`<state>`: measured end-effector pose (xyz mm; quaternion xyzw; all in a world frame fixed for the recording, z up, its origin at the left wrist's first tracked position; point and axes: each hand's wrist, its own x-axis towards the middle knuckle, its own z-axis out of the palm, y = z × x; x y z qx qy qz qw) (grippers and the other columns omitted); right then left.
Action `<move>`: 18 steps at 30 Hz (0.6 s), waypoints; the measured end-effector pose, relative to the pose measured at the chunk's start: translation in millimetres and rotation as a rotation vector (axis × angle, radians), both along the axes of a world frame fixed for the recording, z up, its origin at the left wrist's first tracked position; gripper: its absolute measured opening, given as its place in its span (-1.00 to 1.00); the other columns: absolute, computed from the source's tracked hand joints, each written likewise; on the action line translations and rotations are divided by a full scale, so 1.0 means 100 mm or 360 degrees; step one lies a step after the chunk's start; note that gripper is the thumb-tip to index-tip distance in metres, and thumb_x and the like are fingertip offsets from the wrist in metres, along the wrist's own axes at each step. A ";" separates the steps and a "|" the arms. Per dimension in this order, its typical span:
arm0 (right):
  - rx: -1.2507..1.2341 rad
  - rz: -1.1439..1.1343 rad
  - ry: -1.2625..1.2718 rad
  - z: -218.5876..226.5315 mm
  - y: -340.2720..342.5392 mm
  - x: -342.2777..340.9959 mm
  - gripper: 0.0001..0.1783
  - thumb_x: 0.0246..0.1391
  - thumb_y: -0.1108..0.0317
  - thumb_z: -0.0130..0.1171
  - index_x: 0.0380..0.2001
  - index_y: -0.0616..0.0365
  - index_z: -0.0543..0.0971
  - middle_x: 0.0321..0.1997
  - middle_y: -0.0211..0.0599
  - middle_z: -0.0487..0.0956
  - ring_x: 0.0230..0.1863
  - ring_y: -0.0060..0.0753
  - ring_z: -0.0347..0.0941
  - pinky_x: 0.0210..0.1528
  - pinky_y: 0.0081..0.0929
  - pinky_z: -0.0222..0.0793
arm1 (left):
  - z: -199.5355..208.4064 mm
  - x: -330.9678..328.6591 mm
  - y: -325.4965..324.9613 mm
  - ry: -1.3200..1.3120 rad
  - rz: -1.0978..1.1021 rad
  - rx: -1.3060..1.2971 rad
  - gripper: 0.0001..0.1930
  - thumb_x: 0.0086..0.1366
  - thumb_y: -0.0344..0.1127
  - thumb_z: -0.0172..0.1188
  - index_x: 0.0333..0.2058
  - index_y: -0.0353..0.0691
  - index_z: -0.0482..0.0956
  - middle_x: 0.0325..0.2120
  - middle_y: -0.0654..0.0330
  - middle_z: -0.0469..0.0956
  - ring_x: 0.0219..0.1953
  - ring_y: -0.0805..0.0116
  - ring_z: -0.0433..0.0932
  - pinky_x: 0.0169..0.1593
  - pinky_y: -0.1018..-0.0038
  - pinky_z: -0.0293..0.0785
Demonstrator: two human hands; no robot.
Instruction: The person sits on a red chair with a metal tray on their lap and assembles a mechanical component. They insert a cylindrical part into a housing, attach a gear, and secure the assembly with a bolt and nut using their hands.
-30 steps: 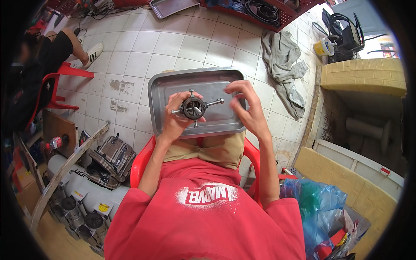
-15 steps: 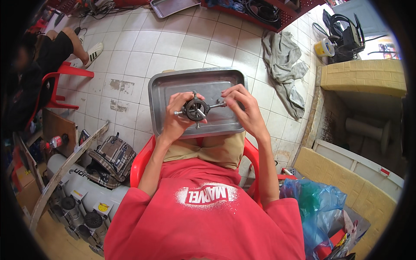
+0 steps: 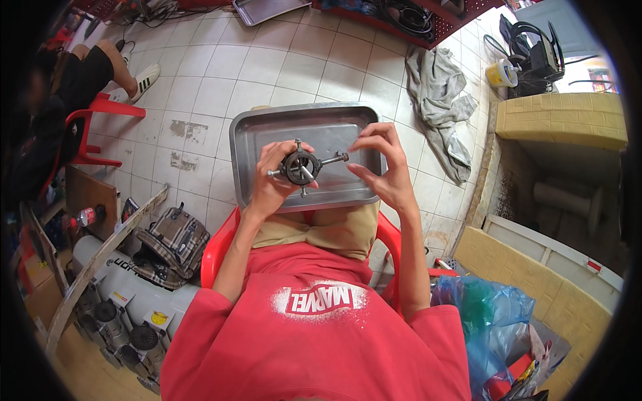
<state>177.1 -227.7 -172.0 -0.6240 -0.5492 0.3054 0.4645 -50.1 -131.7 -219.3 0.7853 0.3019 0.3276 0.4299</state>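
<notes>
My left hand grips a dark metal ring-shaped fixture from its left side, over a metal tray on my lap. Several bolts stick out around the ring, and a bright metal piece shows inside it. The longest bolt points right, toward my right hand. My right hand is just beyond that bolt's head, thumb and fingers apart with nothing between them. The grey rectangular tray lies beneath both hands; a small dark part inside it sits close to the long bolt.
At the left, a person sits on a red plastic chair. A plaid backpack rests beside a silver tank. To the right lie a grey cloth, a yellow-and-white bucket and a blue plastic bag. Another tray is at the far side.
My right hand has moved off the long bolt's head, slightly to the right, and its fingers have spread. My left hand still holds the fixture in nearly the same place.
</notes>
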 end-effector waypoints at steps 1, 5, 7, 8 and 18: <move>-0.0003 -0.0083 0.0007 0.02 0.00 -0.01 -0.71 0.04 0.35 0.45 -0.18 0.20 0.64 0.00 -0.29 0.47 0.04 -0.31 0.44 0.11 -0.34 0.41 | -0.02 -0.01 -0.01 -0.0007 0.0011 -0.0017 -0.31 -0.27 -0.49 0.66 -0.04 -0.17 0.61 -0.12 0.22 0.71 0.00 0.21 0.58 0.09 0.32 0.49; -0.0151 0.0112 0.0073 -0.10 0.00 0.07 -0.67 0.01 0.40 0.46 -0.13 0.17 0.64 -0.04 -0.30 0.47 0.01 -0.30 0.44 0.08 -0.35 0.41 | 0.00 -0.01 0.00 0.0018 0.0000 -0.0021 -0.31 -0.27 -0.48 0.66 -0.04 -0.17 0.61 -0.11 0.22 0.71 0.00 0.20 0.58 0.09 0.32 0.48; -0.0135 0.0199 0.0017 -0.32 -0.05 0.14 -0.57 -0.02 0.38 0.50 -0.05 0.12 0.62 -0.10 -0.30 0.47 -0.03 -0.28 0.45 0.06 -0.36 0.41 | 0.03 0.02 0.00 0.0019 -0.0020 -0.0006 -0.31 -0.27 -0.49 0.66 -0.04 -0.17 0.61 -0.11 0.22 0.71 0.01 0.20 0.58 0.10 0.32 0.48; -0.0121 0.0207 -0.0006 -0.35 -0.07 0.14 -0.54 -0.03 0.37 0.51 -0.02 0.11 0.62 -0.12 -0.30 0.47 -0.04 -0.28 0.46 0.05 -0.36 0.42 | 0.04 0.02 0.01 0.0020 -0.0028 0.0001 -0.31 -0.27 -0.49 0.66 -0.04 -0.18 0.61 -0.11 0.21 0.71 0.01 0.20 0.58 0.10 0.32 0.48; -0.0107 0.0058 0.0074 -0.14 -0.02 0.02 -0.68 0.02 0.39 0.48 -0.14 0.18 0.65 -0.10 -0.30 0.54 -0.05 -0.33 0.50 0.00 -0.36 0.45 | 0.01 0.02 -0.01 0.0012 0.0028 0.0035 -0.38 -0.20 -0.24 0.66 -0.12 -0.12 0.57 -0.17 0.29 0.70 -0.07 0.17 0.63 0.11 0.26 0.39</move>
